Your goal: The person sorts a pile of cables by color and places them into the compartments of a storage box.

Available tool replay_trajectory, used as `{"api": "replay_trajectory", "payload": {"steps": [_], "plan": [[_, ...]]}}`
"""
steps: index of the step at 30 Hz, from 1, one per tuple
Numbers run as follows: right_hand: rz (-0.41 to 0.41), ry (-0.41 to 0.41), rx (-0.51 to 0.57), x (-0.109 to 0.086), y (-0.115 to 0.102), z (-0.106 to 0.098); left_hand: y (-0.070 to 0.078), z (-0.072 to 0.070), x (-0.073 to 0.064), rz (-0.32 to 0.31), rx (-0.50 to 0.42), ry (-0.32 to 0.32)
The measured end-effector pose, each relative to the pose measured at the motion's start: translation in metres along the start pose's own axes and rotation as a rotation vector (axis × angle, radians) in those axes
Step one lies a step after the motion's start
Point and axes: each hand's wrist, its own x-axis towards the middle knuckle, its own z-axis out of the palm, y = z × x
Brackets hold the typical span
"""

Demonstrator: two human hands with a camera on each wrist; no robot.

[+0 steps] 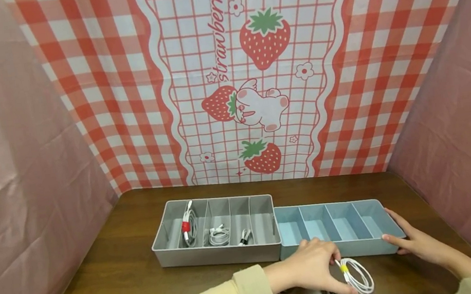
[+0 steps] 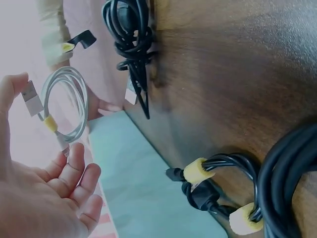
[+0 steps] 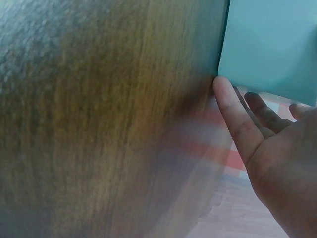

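My left hand [image 1: 314, 267] pinches a coiled white USB cable [image 1: 359, 276] with a yellow tie, in front of the blue divided box [image 1: 340, 249]. In the left wrist view, the thumb is at the cable's USB plug [image 2: 32, 101] and a fingertip is at its other end. My right hand [image 1: 421, 242] rests against the right end of the blue box, thumb at its front corner and fingers along the end wall. Straight fingers show in the right wrist view. The blue box's compartments hold nothing visible.
Left of the blue box, a grey divided box [image 1: 218, 256] holds several tied cables, one white cable [image 1: 190, 228] with a red tie. Black coiled cables [image 2: 131, 37] lie on the wooden table [image 1: 115, 279] near me. A checked strawberry cloth [image 1: 124, 106] hangs behind.
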Motion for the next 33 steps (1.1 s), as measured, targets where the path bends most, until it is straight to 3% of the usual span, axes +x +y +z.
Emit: {"api": "replay_trajectory", "payload": {"steps": [23,33], "plan": [[0.008,0.002,0.002,0.000,0.001,0.000,-0.003,-0.027,-0.016,0.116,0.025,0.224],[0.015,-0.014,0.011,0.000,0.001,-0.001,-0.009,-0.038,-0.024,0.112,-0.036,0.278]]}}
